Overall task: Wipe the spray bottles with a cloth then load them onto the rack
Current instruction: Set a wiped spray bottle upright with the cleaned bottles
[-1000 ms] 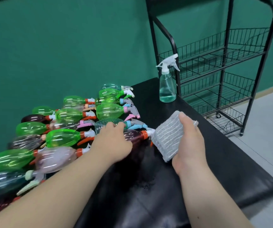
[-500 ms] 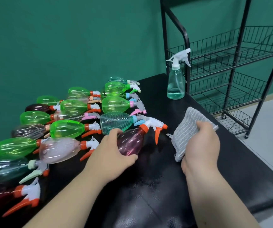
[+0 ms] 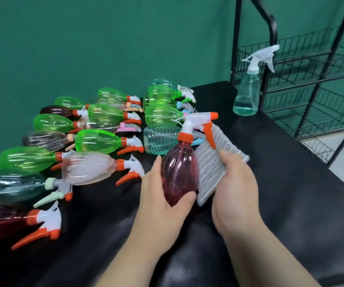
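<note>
My left hand [image 3: 162, 206] grips a dark red spray bottle [image 3: 179, 168] with a white and orange trigger head, held upright above the black table [image 3: 291, 193]. My right hand [image 3: 235, 189] holds a white ribbed cloth [image 3: 214, 162] against the bottle's right side. Several more spray bottles, green [image 3: 98, 140], pink [image 3: 88, 168], teal [image 3: 160, 139] and dark, lie on their sides in rows on the left of the table. The black wire rack [image 3: 320, 83] stands past the table's far right corner, its shelves bare.
A clear teal spray bottle [image 3: 247, 96] with a white head stands upright at the far right corner of the table, beside the rack's post. A green wall runs behind. Pale floor shows at the right, below the rack.
My left hand lifted the dark red bottle from lying on the table to upright. My right hand brought the cloth left against its side. The view swung left and closer.
</note>
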